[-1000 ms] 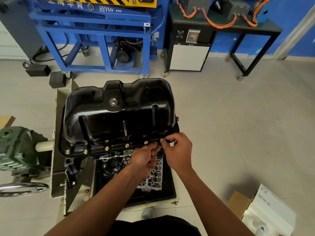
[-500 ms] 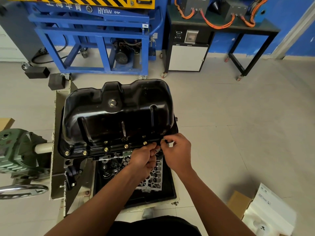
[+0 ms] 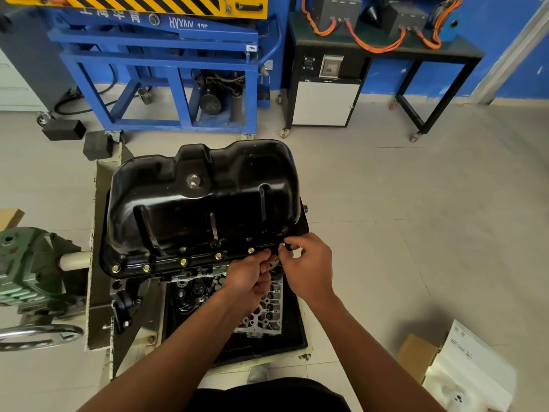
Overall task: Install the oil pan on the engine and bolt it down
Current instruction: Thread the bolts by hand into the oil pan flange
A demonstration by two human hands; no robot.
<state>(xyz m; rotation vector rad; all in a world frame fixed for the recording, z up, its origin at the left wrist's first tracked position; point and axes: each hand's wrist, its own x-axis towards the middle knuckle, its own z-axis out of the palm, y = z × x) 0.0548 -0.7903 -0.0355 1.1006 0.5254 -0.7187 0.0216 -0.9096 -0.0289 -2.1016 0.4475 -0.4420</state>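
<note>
Bolting a glossy black steel oil pan (image 3: 202,209) onto the engine (image 3: 261,319).
Fingers of the right hand (image 3: 309,269) pinch a brass-coloured bolt (image 3: 282,245) at the pan's near flange; the left hand (image 3: 248,278) curls just beside, its hold hidden.

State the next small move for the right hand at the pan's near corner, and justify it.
Probably twist the corner bolt in with the right hand to start its thread. The oil pan sits on the engine, five bolts stand along its near flange, and fingers pinch this one at the corner.
</note>
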